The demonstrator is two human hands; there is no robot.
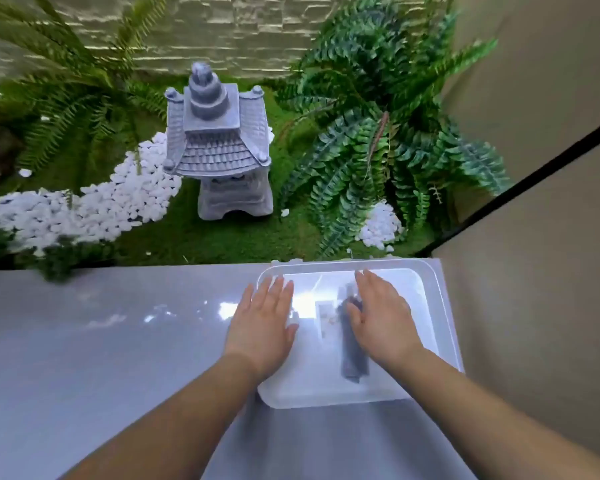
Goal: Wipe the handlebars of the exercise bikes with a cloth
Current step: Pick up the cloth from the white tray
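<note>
You're barely started: both your left hand (262, 327) and right hand (383, 322) hover spread and empty over the bin (444, 306), the rolled cloth (352, 355) unlifted, no bikes in view.

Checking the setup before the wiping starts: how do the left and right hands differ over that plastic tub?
The left hand lies over the clear tub's left rim, partly above the grey counter; the right hand sits fully over the tub. The right hand's thumb is by the rolled dark cloth; the left hand is clear of it. Both are open, palms down, fingers pointing away.
</note>
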